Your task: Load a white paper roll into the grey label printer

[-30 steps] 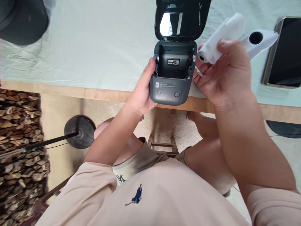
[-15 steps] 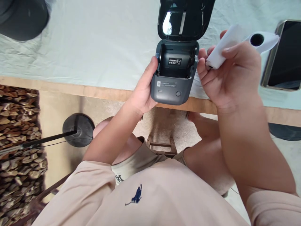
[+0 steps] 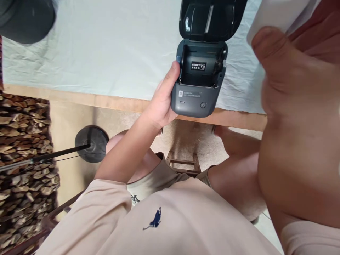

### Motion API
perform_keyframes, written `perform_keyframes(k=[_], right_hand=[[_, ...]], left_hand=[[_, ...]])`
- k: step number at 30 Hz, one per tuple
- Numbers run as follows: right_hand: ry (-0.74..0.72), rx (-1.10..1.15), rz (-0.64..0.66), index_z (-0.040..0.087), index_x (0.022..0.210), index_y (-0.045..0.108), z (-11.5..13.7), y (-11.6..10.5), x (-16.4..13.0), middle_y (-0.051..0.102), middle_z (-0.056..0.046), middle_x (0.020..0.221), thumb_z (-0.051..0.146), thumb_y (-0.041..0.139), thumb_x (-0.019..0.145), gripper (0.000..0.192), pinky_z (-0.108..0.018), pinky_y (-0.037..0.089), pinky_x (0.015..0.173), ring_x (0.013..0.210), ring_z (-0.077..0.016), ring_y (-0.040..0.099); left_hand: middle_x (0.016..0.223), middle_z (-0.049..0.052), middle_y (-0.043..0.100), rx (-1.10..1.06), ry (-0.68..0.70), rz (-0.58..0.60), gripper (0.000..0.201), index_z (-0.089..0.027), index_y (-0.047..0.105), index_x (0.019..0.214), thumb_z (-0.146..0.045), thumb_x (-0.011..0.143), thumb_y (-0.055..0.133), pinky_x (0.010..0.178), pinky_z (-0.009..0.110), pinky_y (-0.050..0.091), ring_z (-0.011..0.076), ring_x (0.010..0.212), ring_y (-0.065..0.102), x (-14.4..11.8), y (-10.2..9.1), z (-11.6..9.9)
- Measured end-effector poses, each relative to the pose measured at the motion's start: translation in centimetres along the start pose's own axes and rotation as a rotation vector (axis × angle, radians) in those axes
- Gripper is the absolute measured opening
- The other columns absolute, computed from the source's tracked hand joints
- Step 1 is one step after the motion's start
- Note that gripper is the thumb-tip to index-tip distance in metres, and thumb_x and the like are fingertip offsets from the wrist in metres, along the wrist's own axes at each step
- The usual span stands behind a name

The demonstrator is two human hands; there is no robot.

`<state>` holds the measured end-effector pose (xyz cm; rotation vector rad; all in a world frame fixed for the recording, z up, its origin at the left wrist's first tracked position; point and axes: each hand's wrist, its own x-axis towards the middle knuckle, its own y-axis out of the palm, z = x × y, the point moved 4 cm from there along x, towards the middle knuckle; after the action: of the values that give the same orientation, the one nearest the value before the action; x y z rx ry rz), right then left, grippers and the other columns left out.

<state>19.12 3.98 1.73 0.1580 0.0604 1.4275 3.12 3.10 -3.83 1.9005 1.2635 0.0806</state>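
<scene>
My left hand (image 3: 162, 97) grips a dark grey label printer (image 3: 192, 101) by its left side, the thumb lying along the edge. The printer's black lid (image 3: 212, 21) is swung up and back, baring a hollow bay (image 3: 199, 67) with a small printed label and no roll in it. At the upper right, very near the camera, my right hand (image 3: 300, 81) is closed on a white paper roll (image 3: 277, 16), its thumb pressed to the side. The fingers behind the roll are partly hidden, and the roll runs out of the picture.
A pale green cloth (image 3: 111, 49) covers the table, whose wooden edge (image 3: 119, 103) runs across. A dark rounded object (image 3: 29, 24) stands at the top left. Below are a round black stand base (image 3: 91, 143), a wooden stool (image 3: 183, 163) and stacked split wood (image 3: 26, 141).
My right hand has lifted the paper roll up and right, close to the camera, away from the printer. It now covers the phone's place. The printer stays nearly still in my left hand.
</scene>
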Motion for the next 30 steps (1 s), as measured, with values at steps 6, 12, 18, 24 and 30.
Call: perform_keyframes(k=[6, 12, 18, 24, 30], right_hand=[[-0.134, -0.854, 0.169, 0.028, 0.094, 0.064, 1.4, 1.8, -1.0, 0.057, 0.013, 0.089, 0.020, 0.066, 0.068, 0.027, -0.016, 0.052, 0.091, 0.099, -0.0049, 0.058], [-0.042, -1.161, 0.217, 0.032, 0.090, 0.058, 1.2, 2.4, -1.0, 0.053, 0.006, 0.080, 0.025, 0.068, 0.067, 0.025, -0.048, 0.039, 0.108, 0.094, -0.0142, 0.055], [-0.032, -1.105, 0.294, 0.029, 0.092, 0.059, 0.5, 2.3, -1.3, 0.058, 0.004, 0.085, 0.028, 0.059, 0.074, 0.017, -0.047, 0.044, 0.094, 0.096, -0.0183, 0.055], [-0.354, -1.095, 0.198, 0.030, 0.090, 0.065, 0.8, 2.7, -2.9, 0.060, 0.006, 0.079, 0.033, 0.049, 0.083, 0.017, -0.042, 0.045, 0.094, 0.096, -0.0142, 0.058], [-0.444, -0.968, 0.267, 0.028, 0.075, 0.067, -0.2, 3.4, -4.2, 0.064, 0.009, 0.089, 0.029, 0.064, 0.070, 0.005, -0.042, 0.045, 0.093, 0.100, -0.0150, 0.055]], left_hand=[[0.088, 0.001, 0.066, 0.076, 0.066, -0.039, 0.037, -0.021, 0.059, 0.109, -0.041, 0.092, 0.033, 0.090, 0.025, 0.055, 0.0171, 0.113, 0.059, -0.3, 0.1, 0.1], [0.095, 0.003, 0.068, 0.112, 0.071, -0.030, 0.023, -0.021, 0.060, 0.099, -0.037, 0.087, 0.050, 0.071, 0.022, 0.055, 0.0177, 0.100, 0.064, -0.9, 0.3, 0.2], [0.082, 0.001, 0.065, 0.062, 0.108, -0.017, 0.019, -0.021, 0.059, 0.092, -0.037, 0.087, 0.050, 0.064, 0.022, 0.051, 0.0120, 0.075, 0.064, -0.7, 0.2, 0.3], [0.075, 0.000, 0.061, -0.007, 0.085, 0.010, 0.025, -0.019, 0.058, 0.088, -0.042, 0.087, 0.048, 0.062, 0.021, 0.050, 0.0103, 0.070, 0.061, -0.4, 0.1, 0.3], [0.076, 0.000, 0.059, -0.073, 0.098, 0.046, 0.008, -0.019, 0.057, 0.086, -0.025, 0.084, 0.052, 0.062, 0.020, 0.046, 0.0084, 0.068, 0.059, -0.6, -0.2, -0.1]])
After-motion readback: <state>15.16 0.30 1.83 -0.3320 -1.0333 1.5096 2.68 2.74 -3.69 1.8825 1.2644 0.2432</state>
